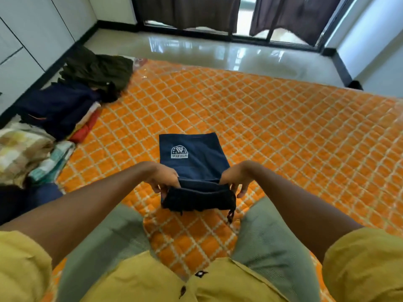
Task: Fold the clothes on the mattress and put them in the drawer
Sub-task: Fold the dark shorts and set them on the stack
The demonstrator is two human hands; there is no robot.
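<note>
The left hand [164, 179] pinches the near left corner of a navy garment [194, 162], fingers curled round the doubled dark edge. The right hand [236, 178] grips the opposite corner in the same way, thumb on top and fingers tucked under. Between the two hands the near edge of the cloth is lifted off the mattress [283, 131] and rolled toward the far side, while the part beyond the hands lies flat on the orange quilted surface, with a white printed badge [179, 152] facing up. A short cord [230, 215] dangles from the lifted edge just below the right hand.

Far to the left of the left hand, at the edge of the mattress, sits a pile of clothes [58, 105]: dark navy and olive pieces on top, red and pale layers showing beneath. Nearer, still left of that hand, lies a checked cloth [24, 149]. Beyond the mattress is a glossy tiled floor [218, 51], with dark curtains [185, 12] hanging at the far wall. White cabinet fronts [32, 29] run along the left.
</note>
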